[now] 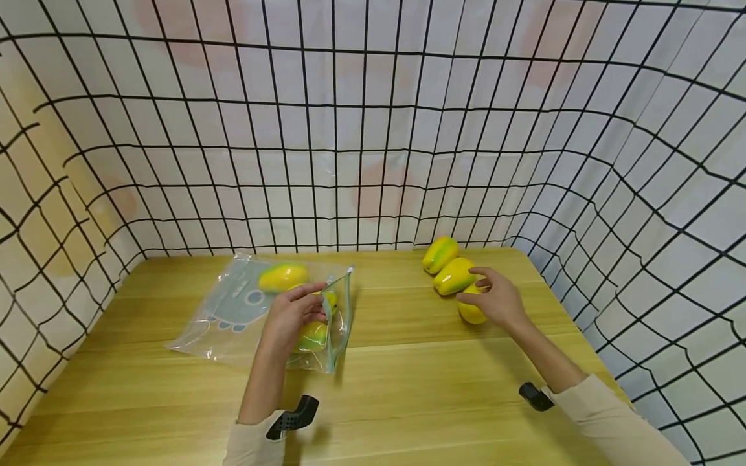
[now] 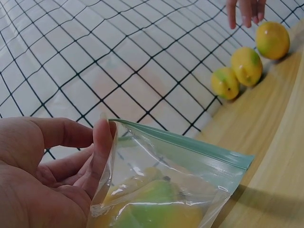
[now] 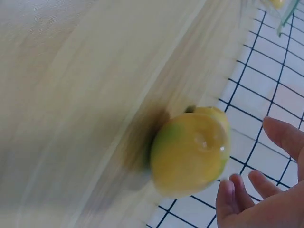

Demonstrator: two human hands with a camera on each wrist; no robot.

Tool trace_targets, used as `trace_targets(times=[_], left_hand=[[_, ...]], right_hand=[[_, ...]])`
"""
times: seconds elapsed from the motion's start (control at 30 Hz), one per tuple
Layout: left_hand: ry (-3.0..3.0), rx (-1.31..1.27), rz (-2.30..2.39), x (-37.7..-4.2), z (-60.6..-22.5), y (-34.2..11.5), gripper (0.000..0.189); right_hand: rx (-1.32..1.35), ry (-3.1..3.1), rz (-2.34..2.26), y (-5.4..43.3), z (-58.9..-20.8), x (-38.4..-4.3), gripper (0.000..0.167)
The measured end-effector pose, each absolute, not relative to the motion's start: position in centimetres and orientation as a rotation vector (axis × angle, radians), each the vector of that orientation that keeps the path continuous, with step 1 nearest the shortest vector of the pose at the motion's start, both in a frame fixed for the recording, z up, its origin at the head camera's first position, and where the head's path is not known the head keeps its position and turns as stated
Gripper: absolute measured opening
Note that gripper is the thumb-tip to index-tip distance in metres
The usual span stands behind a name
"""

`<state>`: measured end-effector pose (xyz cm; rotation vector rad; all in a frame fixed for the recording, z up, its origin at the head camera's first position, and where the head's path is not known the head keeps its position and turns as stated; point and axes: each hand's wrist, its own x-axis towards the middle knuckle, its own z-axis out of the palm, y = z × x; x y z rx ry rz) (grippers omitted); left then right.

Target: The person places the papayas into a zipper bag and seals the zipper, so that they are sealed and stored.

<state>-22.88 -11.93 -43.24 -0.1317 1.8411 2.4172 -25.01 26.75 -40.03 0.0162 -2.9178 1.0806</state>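
My left hand (image 1: 288, 317) pinches the edge of a clear zip bag (image 1: 198, 340) near its green zip strip (image 2: 199, 148), between thumb and finger. Inside the bag lie several yellow-green mangoes, one of them a mango (image 1: 283, 277) at the back. Over on the right, my right hand (image 1: 502, 301) is just above the nearest loose mango (image 1: 471, 312), fingers spread and bent slightly. In the right wrist view a gap shows between the fingers and that mango (image 3: 190, 156). Behind it sit a middle mango (image 1: 453, 277) and a far mango (image 1: 440, 254).
Everything lies on a wooden table (image 1: 396, 401). A black wire grid (image 1: 361, 149) with white sheeting behind it rises along the back and both sides. Dark wrist cameras (image 1: 293, 417) sit at both cuffs.
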Motion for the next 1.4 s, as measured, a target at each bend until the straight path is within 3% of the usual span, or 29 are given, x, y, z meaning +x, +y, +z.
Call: trace_targets(times=[0.53,1.4], left_hand=[[1.867,-0.119,2.4,-23.0,-43.3,-12.0,0.036],[1.844,-0.136,2.41,-22.9,-43.3,-11.9,0.034]], right_hand=[[-0.062,-2.981,1.016,29.4,-42.3,-25.5,0.082],[-0.117,-2.994,1.112,29.4,-42.9,-24.0,0.077]])
